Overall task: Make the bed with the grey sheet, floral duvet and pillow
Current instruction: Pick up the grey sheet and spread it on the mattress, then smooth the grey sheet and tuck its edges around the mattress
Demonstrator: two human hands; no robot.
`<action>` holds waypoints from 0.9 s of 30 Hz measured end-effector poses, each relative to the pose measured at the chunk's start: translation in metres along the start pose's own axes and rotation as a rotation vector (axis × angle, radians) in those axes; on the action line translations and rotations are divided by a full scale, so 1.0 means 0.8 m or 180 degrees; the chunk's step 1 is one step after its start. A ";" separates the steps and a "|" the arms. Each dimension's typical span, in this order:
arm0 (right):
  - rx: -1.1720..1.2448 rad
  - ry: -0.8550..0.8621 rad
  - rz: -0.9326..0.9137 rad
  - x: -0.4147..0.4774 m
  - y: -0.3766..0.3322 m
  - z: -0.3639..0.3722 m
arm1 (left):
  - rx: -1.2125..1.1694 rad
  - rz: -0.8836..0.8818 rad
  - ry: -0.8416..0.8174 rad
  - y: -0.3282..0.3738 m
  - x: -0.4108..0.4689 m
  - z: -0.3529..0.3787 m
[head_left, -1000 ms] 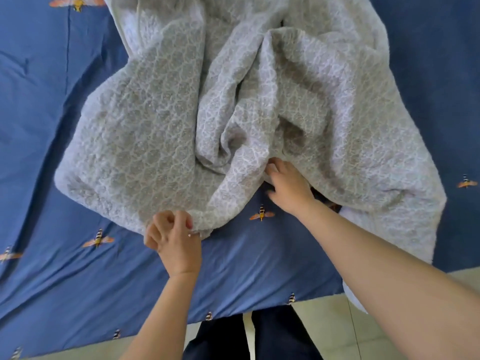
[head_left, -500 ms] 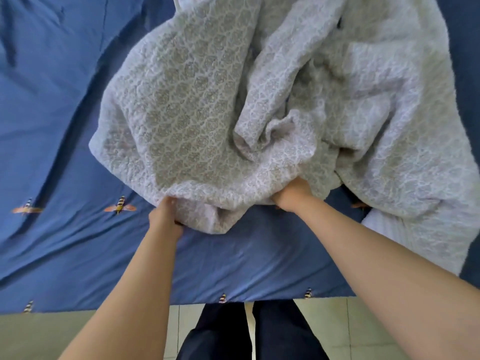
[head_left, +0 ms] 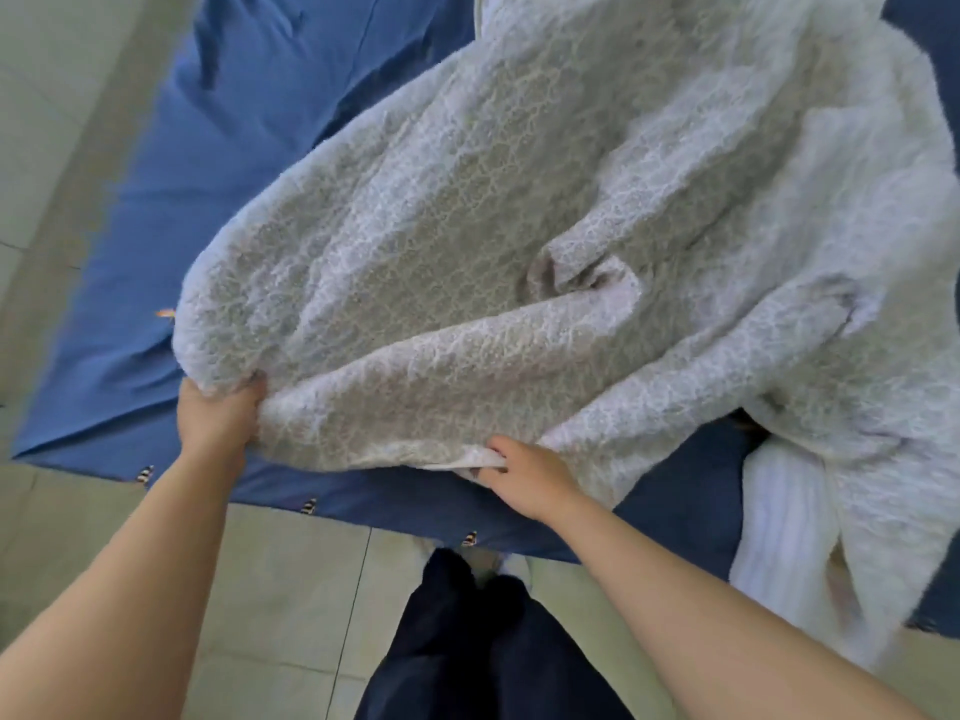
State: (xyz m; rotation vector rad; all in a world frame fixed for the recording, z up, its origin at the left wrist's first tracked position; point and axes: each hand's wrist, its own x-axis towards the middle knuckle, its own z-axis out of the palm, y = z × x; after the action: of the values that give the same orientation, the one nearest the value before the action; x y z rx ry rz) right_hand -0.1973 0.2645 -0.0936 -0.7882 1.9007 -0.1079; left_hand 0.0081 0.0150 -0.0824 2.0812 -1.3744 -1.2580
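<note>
A grey-white patterned quilted duvet (head_left: 467, 241) lies bunched across the bed, its near edge lifted. My left hand (head_left: 218, 413) grips the duvet's near left corner. My right hand (head_left: 524, 472) pinches the near edge further right, where a white hem shows. Under it lies a blue bed cover (head_left: 119, 324) with small bee prints. The duvet's white underside (head_left: 784, 517) hangs over the bed's near right edge. No pillow is in view.
Pale floor tiles (head_left: 291, 579) run along the bed's near side and left side. My dark trouser legs (head_left: 467, 641) stand at the bed's near edge. The bed's near left corner (head_left: 21, 452) is visible.
Both hands have taken hold of the duvet's near edge and pulled it left and toward me. The view has shifted left, bringing the bed's left corner and floor into sight.
</note>
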 end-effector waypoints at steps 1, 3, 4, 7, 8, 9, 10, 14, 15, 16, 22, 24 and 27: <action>-0.0100 0.0095 -0.0108 -0.007 -0.012 0.006 | -0.0047 0.0057 0.0025 -0.007 0.001 -0.023; -0.0016 0.0283 -0.0249 -0.010 -0.037 0.013 | -0.0350 -0.0013 -0.0140 -0.025 0.014 -0.055; 0.0278 0.0398 -0.0315 -0.009 -0.053 0.019 | -0.0568 -0.0115 -0.0250 -0.034 0.018 -0.067; 0.1356 0.0539 -0.0453 0.000 -0.106 0.035 | -0.1139 -0.1012 -0.0682 -0.057 0.007 -0.068; 0.1444 0.0475 -0.0526 0.003 -0.119 0.043 | -0.1214 -0.1371 -0.0920 -0.065 0.000 -0.058; 0.1360 0.0349 -0.0567 0.006 -0.125 0.054 | -0.1326 -0.1660 -0.1153 -0.070 -0.008 -0.049; 0.1268 0.0193 -0.0545 0.007 -0.129 0.068 | -0.1462 -0.1827 -0.1369 -0.070 -0.013 -0.045; 0.0465 -0.0031 -0.0142 0.003 -0.114 0.115 | -0.1520 -0.1499 -0.1669 -0.069 0.000 -0.048; 0.0336 0.0098 -0.0032 0.000 -0.113 0.123 | -0.1434 -0.1374 -0.1515 -0.071 0.007 -0.056; 0.0322 0.0198 0.0053 -0.005 -0.115 0.129 | -0.1365 -0.1265 -0.1281 -0.075 0.016 -0.069; 0.0512 0.0623 0.0006 -0.016 -0.211 0.149 | -0.0774 -0.0572 -0.0489 -0.091 0.063 -0.187; 0.0581 0.0669 -0.0145 -0.016 -0.266 0.160 | -0.0525 -0.0309 -0.0745 -0.091 0.068 -0.218; 0.0542 0.0602 -0.0325 -0.016 -0.351 0.174 | -0.0219 -0.0282 -0.1047 -0.097 0.080 -0.278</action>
State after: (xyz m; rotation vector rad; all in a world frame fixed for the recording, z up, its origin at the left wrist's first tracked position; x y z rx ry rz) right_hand 0.0565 0.0897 -0.0338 -0.7808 1.9970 -0.4150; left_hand 0.2421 -0.0428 -0.0443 1.9711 -1.3566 -1.7211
